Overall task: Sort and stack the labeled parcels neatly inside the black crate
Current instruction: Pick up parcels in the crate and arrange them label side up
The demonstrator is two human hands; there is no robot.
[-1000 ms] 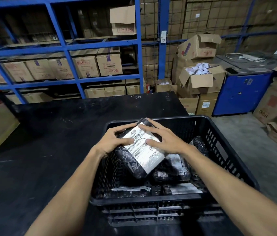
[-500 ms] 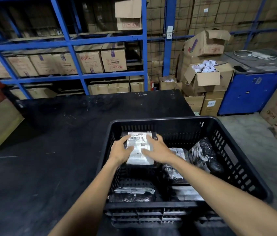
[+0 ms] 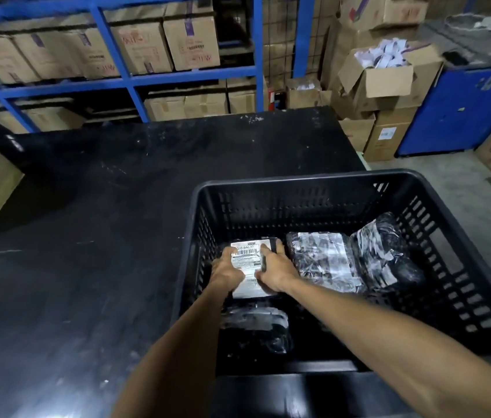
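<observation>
We have both hands, left hand (image 3: 226, 271) and right hand (image 3: 274, 271), pressed on the sides of the labeled parcel (image 3: 247, 274), gripping it label-up low in the left of the black crate (image 3: 298, 184), at centre frame on the counter (image 3: 87, 236). To seat it well, we should keep it flat, square it to the left wall beside the neighbouring parcel (image 3: 322, 260), then let go evenly. A second ago it was tilted and higher, above the pile; now it sits deeper and level.
</observation>
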